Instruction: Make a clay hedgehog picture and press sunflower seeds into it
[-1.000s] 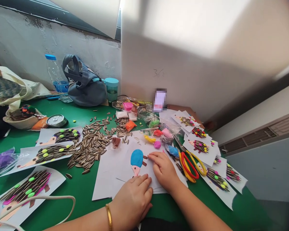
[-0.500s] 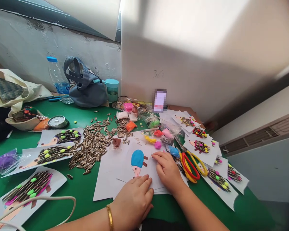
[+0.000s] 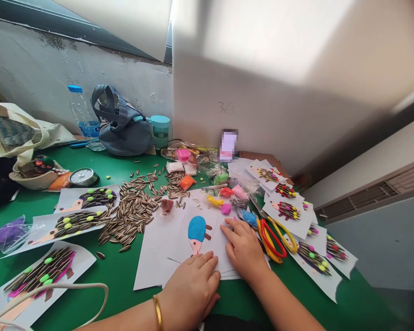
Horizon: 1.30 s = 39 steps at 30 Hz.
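A clay hedgehog (image 3: 197,229) with a blue body, pink face and brown feet lies on white paper (image 3: 150,264) in front of me. Over the tip of its face rests my left hand (image 3: 193,287), fingers stretched out on the sheet; what lies under the fingertips is hidden. My right hand (image 3: 244,248) is on the paper to the right of the hedgehog, its fingers apart and nothing visible in them. Beyond the hands are a pink-purple clay ball (image 3: 226,209), a yellow clay lump (image 3: 215,201) and a blue clay packet (image 3: 248,217).
Sunflower seeds (image 3: 134,211) are heaped left of the paper. Scissors (image 3: 272,234) with red and yellow handles lie by my right hand. Finished hedgehog cards (image 3: 288,209) flank both sides. A white cable (image 3: 105,299) crosses the lower left. A bag (image 3: 126,133) stands behind.
My right hand has shifted slightly to the right, away from the hedgehog. The left hand stays almost where it was, and the camera view has moved a little.
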Tool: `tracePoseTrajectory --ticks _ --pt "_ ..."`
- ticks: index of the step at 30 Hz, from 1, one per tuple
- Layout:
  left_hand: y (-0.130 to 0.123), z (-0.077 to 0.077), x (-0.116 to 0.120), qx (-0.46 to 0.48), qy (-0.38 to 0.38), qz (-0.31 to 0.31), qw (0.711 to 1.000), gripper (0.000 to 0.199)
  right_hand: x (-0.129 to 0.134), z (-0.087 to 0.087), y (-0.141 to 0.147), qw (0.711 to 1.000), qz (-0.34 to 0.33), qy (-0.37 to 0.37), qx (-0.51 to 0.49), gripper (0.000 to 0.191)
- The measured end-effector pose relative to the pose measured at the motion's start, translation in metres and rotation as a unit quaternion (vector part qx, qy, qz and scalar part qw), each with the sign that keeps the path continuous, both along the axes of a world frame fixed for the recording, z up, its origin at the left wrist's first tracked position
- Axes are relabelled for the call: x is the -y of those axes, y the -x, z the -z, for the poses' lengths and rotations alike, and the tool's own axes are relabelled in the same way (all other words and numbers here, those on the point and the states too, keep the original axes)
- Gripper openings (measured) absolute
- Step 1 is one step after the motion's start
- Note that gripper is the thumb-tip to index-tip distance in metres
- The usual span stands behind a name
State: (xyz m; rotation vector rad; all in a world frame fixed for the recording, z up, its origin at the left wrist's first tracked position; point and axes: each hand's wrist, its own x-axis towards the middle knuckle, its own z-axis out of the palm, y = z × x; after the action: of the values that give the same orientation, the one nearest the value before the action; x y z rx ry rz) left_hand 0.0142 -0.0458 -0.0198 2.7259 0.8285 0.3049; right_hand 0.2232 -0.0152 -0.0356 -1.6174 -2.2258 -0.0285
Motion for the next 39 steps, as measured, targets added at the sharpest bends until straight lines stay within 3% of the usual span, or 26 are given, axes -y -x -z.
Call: tracePoseTrajectory --ticks 10,18,30,39 --pt "0.0002 -0.0016 0.0004 -0.004 0.0 -0.003 1.0 0.031 -0.001 -0.0012 -0.002 0.999 -0.009 -0.014 -0.042 0.043" --pt "0.0004 -0.0004 -0.0009 -0.002 -0.005 0.001 1.0 0.03 -0.0072 -0.0004 -0.0069 0.988 -0.016 -0.023 -0.152 0.043" --pt "0.0005 0.0026 0.0008 -0.003 -0.003 -0.001 1.0 0.03 -0.002 0.0008 -0.0019 0.998 -0.019 -0.022 -0.06 0.041" --pt "-0.0005 -0.0007 0.0005 -0.007 -0.003 -0.003 1.0 0.03 -0.0059 0.0017 -0.0062 0.995 -0.019 -0.02 -0.094 0.043"
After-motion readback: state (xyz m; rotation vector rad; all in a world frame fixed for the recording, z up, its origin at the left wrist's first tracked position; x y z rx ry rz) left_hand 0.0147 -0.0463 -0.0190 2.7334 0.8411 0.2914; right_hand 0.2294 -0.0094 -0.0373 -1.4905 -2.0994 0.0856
